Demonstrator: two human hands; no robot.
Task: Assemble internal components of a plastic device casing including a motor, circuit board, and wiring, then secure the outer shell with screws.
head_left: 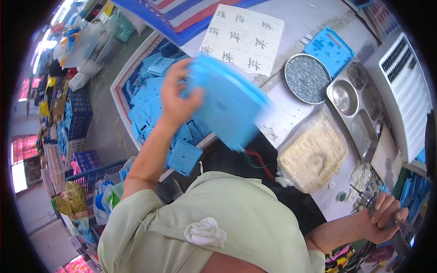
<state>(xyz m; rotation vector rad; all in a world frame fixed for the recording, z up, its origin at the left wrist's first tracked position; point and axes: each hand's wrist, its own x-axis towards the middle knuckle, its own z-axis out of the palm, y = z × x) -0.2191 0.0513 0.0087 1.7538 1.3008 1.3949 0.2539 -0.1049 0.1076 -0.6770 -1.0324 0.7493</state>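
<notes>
My left hand (177, 98) grips a blue plastic housing (227, 104) by its left edge, held up over the near edge of the worktable. The housing is blurred by motion and looks like a flat case or stacked panels; I cannot tell which. At the lower right, my right hand (384, 218) is wrapped round a power screwdriver (366, 198), its thin bit pointing up and left over the table. Left of the table, a white-rimmed bin (119, 84) holds many loose blue plastic parts (148, 98), some of them beneath my left forearm.
A round dish of small screws (308, 78) stands beside a metal compartment tray (343, 98) and a blue perforated plate (328, 51). Nearer lies a plastic-wrapped beige block (314, 152). A white rack with black pieces (403, 91) rises at right; a marked board (243, 38) lies behind.
</notes>
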